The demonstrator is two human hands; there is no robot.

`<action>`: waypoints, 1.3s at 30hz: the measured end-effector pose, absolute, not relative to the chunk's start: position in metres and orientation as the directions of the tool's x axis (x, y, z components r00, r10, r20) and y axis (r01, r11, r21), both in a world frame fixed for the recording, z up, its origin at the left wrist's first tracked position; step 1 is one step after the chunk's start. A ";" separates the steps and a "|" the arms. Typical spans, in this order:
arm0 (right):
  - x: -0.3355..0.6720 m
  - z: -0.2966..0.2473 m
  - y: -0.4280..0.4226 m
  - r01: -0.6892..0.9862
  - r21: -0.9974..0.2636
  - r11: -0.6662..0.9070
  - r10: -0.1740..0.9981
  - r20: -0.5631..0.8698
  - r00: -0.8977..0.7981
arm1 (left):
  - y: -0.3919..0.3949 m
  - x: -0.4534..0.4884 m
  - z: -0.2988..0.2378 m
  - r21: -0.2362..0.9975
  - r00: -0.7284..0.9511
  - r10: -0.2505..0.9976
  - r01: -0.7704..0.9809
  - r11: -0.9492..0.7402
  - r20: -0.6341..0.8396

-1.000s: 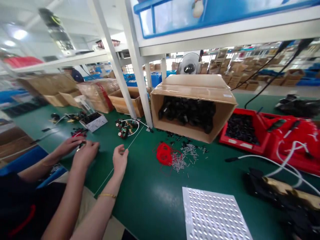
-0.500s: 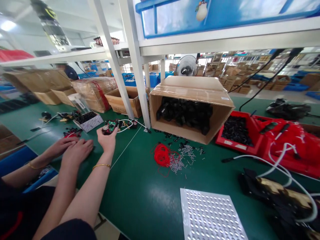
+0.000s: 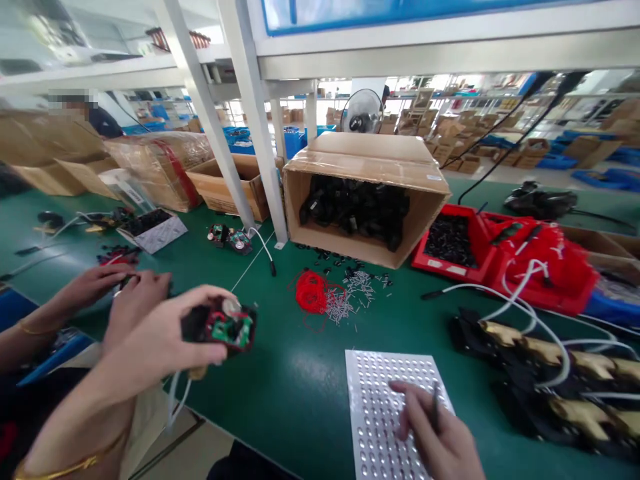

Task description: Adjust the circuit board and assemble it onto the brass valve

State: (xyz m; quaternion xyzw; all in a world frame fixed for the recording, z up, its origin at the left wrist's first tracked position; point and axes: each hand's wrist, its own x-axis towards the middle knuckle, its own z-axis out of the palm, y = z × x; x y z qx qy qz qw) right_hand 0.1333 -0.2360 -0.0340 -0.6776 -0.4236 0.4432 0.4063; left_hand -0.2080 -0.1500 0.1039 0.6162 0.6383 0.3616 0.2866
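My left hand (image 3: 155,340) grips a black housing with a green circuit board (image 3: 231,327), red wires and a round silvery part showing in its open side. A brass fitting and white cables hang below it. My right hand (image 3: 435,427) is over a pale sheet with rows of shiny round dots (image 3: 367,373), holding a thin dark tool (image 3: 435,403) upright between its fingers; its exact kind is unclear. Whether a fingertip touches the sheet, I cannot tell. Two more open circuit-board units (image 3: 230,239) lie by the shelf post, one with a white cable.
A co-worker's hands (image 3: 135,293) work close at left. Red thin wire (image 3: 311,292) and small metal pins (image 3: 340,307) lie mid-table. Behind stand a carton (image 3: 365,157) of black parts and red bins (image 3: 450,270). Brass-fitted black units (image 3: 545,353) lie at right, near the shelf post (image 3: 260,133).
My left hand has drawn back from the units by the post, bringing one nearer. My right hand has come into view over the dotted sheet with the thin tool. The view has shifted.
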 end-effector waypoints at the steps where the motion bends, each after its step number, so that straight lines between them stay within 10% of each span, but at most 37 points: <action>1: 0.116 -0.031 -0.231 0.141 -0.937 -0.321 0.946 -0.308 0.104 | -0.153 -0.195 0.090 0.853 0.131 0.985 0.520 0.029 -0.114; 5: 0.063 -0.033 -0.212 -0.224 -0.826 -0.517 0.840 -0.439 -0.319 | -0.159 -0.141 0.016 0.954 0.549 0.780 0.173 0.245 -0.300; 12: 0.054 -0.052 -0.220 -0.490 -0.725 -0.485 0.868 -0.466 -0.170 | -0.177 -0.113 -0.048 0.968 0.335 0.939 0.250 -0.017 -0.070; 22: 0.044 -0.052 -0.223 -0.400 -0.806 -0.436 0.894 -0.439 -0.089 | -0.199 -0.081 -0.053 0.938 0.144 0.985 0.344 0.038 -0.092; 29: 0.111 -0.050 -0.240 -0.305 -0.923 -0.236 0.903 -0.324 0.283 | -0.181 -0.110 -0.057 0.968 0.269 0.947 -0.125 0.216 -0.176; 32: 0.128 -0.056 -0.250 -0.242 -0.945 -0.220 0.874 -0.302 0.382 | -0.174 -0.121 -0.042 0.937 0.533 0.802 -0.049 0.346 -0.269; 39: 0.108 -0.069 -0.273 -0.245 -0.904 -0.351 0.873 -0.411 0.263 | -0.185 -0.104 -0.019 0.932 0.870 0.427 0.333 -0.142 -0.246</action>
